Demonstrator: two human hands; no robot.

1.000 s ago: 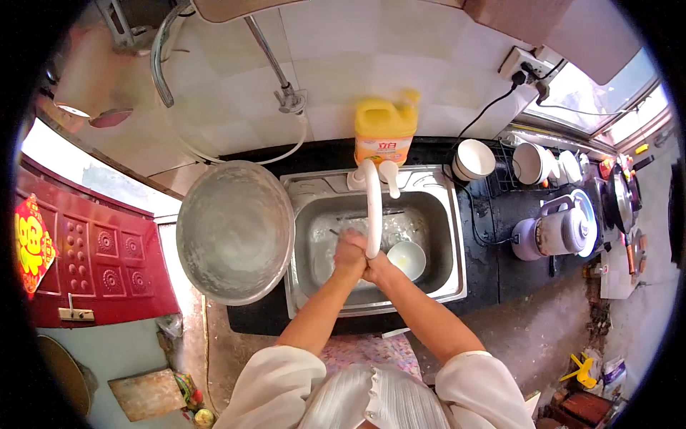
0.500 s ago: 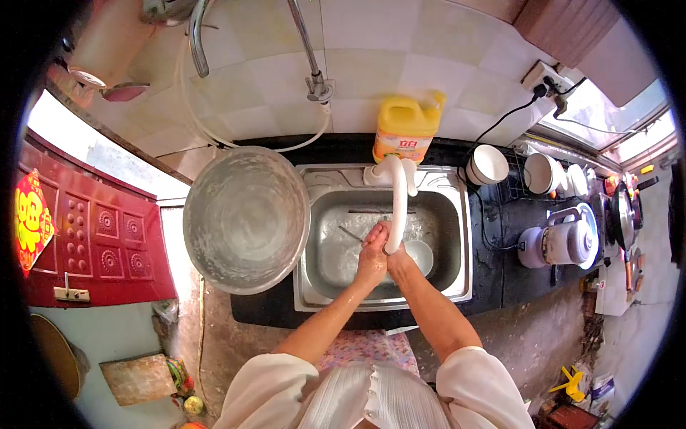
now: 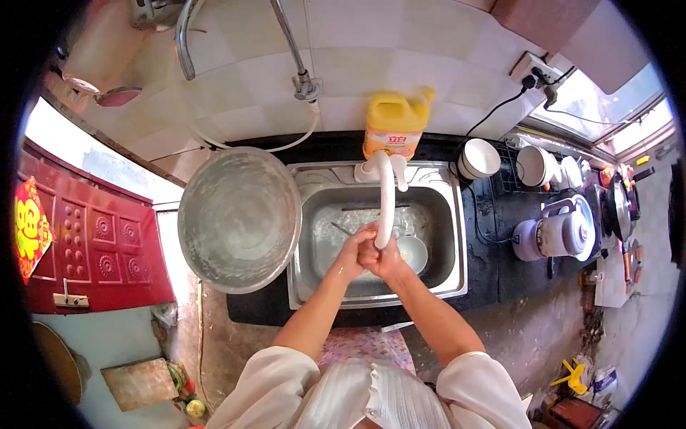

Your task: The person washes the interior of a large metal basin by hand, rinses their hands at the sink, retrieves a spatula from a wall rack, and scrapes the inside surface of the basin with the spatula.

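Observation:
Both my hands are together under the mouth of the white faucet [image 3: 386, 193], over the metal sink [image 3: 457, 268]. My left hand [image 3: 354, 252] presses against my right hand [image 3: 384, 259], its fingers bent and partly behind the spout. The fingers of my right hand are curled; whether anything small lies between the hands is hidden. A white bowl [image 3: 414, 255] sits in the sink just right of my hands. The handle of a utensil [image 3: 341, 229] sticks up at their left, its other end hidden.
A large metal basin [image 3: 239, 218] stands left of the sink. Behind the faucet is a yellow detergent jug [image 3: 394, 125]. White bowls [image 3: 480, 159], a dish rack [image 3: 509, 175], a black cord [image 3: 477, 214] and a blender jug [image 3: 561, 234] are on the right.
My hands have shifted against each other, the right one now more curled and the left beside it. The whole view has moved slightly, with the counter items a little farther left.

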